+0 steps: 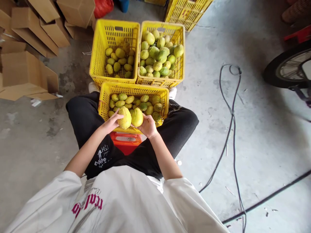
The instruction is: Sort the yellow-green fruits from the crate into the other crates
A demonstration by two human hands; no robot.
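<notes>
"Since the clock dial is laid over the view with the held pair at its centre, what lies nearest?"

"Left hand (112, 124): curled around the 9 o'clock flank of one yellow fruit (124, 118). Right hand (148, 126): closed about the 3 o'clock flank of a second yellow fruit (137, 117). Both fruits are held over the 6 o'clock side of the near crate (103, 101); whether they touch each other cannot be told."

"How should such specimens handle?"

"By judgement: moderately weighty for one palm, fairly stiff in the skin, yet apt to bruise if squeezed or dropped. Their rounded surface could slip from a fingertip pinch. Best hold: the broadest girth, cupped from below, the thumb steadying one side."

"And farther off?"

"Toward 12 o'clock, loose fruit (129, 99) lies inside the near crate. Next, the left crate (114, 79), toward 11 o'clock, holds a low heap; the right crate (159, 81), at 1 o'clock, is filled higher, with greener fruit. Outermost: cardboard boxes (26, 69) at 10 o'clock and a spoked wheel (273, 69) between 2 and 3."
</notes>
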